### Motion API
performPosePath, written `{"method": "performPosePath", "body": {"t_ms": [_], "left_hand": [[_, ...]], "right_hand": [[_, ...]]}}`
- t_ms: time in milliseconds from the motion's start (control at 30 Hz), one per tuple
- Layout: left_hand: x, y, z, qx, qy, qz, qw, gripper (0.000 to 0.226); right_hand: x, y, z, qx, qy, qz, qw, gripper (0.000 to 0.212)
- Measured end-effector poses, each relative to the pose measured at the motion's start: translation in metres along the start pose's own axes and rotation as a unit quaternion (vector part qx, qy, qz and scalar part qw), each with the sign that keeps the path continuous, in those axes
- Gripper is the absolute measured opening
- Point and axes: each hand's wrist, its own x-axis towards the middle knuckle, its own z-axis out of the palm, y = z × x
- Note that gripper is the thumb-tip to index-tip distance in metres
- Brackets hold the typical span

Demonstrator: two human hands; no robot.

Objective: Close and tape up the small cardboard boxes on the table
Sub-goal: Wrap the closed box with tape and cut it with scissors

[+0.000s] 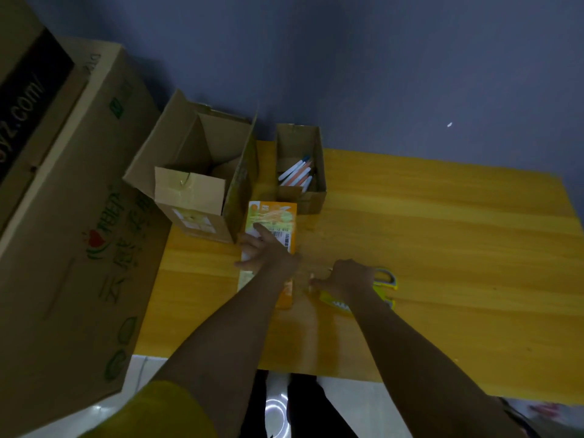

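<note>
Two hands work at the small orange printed cardboard box [271,229], which lies flat on the yellow wooden counter [442,235]. The left hand [268,251] presses it with straight fingers, probably to steady it. The right hand [347,279], just right of the box, appears to pinch clear tape above yellow-handled scissors [387,284]. Open-flapped brown cardboard boxes [202,172] crowd the box's far-left side; bare counter lies to its right.
</note>
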Motion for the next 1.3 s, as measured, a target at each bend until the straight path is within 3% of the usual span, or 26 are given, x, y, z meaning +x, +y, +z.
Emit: {"method": "performPosePath", "body": {"t_ms": [100, 233, 367, 500, 600, 767, 833, 900, 933, 1000, 1067, 1100, 1133, 1200, 1300], "left_hand": [[0.011, -0.019, -0.005, -0.033, 0.003, 0.032, 0.999, 0.123], [0.016, -0.04, -0.01, -0.18, -0.016, 0.092, 0.979, 0.112], [0.018, -0.06, 0.0, -0.305, -0.096, 0.137, 0.938, 0.089], [0.026, -0.077, 0.004, -0.382, -0.114, 0.129, 0.908, 0.089], [0.034, -0.087, 0.004, -0.405, -0.127, 0.109, 0.899, 0.083], [0.04, -0.099, -0.002, -0.389, -0.165, 0.179, 0.889, 0.051], [0.037, -0.105, -0.006, -0.385, -0.155, 0.183, 0.891, 0.051], [0.034, -0.113, -0.01, -0.314, -0.046, 0.226, 0.921, 0.07], [0.032, -0.116, -0.013, -0.242, 0.034, 0.289, 0.926, 0.07], [0.031, -0.116, -0.016, -0.081, 0.125, 0.435, 0.888, 0.06], [0.032, -0.109, -0.016, 0.027, 0.084, 0.513, 0.854, 0.056], [0.034, -0.107, -0.013, 0.05, 0.055, 0.516, 0.853, 0.053], [0.036, -0.106, -0.011, 0.048, 0.037, 0.512, 0.857, 0.049], [0.041, -0.105, -0.006, 0.017, 0.042, 0.5, 0.865, 0.044], [0.043, -0.108, 0.001, -0.013, 0.055, 0.482, 0.874, 0.041]], "right_hand": [[-0.006, 0.022, -0.002, 0.07, -0.012, -0.005, 0.997, 0.085], [-0.023, 0.049, -0.007, 0.218, -0.025, -0.045, 0.975, 0.078], [-0.034, 0.055, -0.022, 0.252, 0.015, -0.057, 0.966, 0.103], [-0.04, 0.047, -0.04, 0.28, -0.011, -0.089, 0.956, 0.072], [-0.039, 0.041, -0.047, 0.342, -0.031, -0.113, 0.933, 0.075], [-0.04, 0.026, -0.054, 0.357, -0.022, -0.146, 0.922, 0.075], [-0.042, 0.012, -0.057, 0.333, -0.021, -0.167, 0.928, 0.075], [-0.044, -0.002, -0.061, 0.295, -0.014, -0.18, 0.938, 0.061], [-0.044, -0.007, -0.063, 0.28, -0.015, -0.186, 0.942, 0.055], [-0.045, -0.013, -0.067, 0.278, -0.024, -0.191, 0.941, 0.047], [-0.045, -0.013, -0.069, 0.288, -0.035, -0.194, 0.937, 0.058], [-0.046, -0.012, -0.07, 0.29, -0.033, -0.188, 0.938, 0.067], [-0.047, -0.009, -0.069, 0.288, -0.024, -0.179, 0.94, 0.068], [-0.05, -0.005, -0.067, 0.291, 0.008, -0.172, 0.941, 0.049], [-0.058, -0.005, -0.066, 0.301, 0.021, -0.176, 0.937, 0.051]]}}
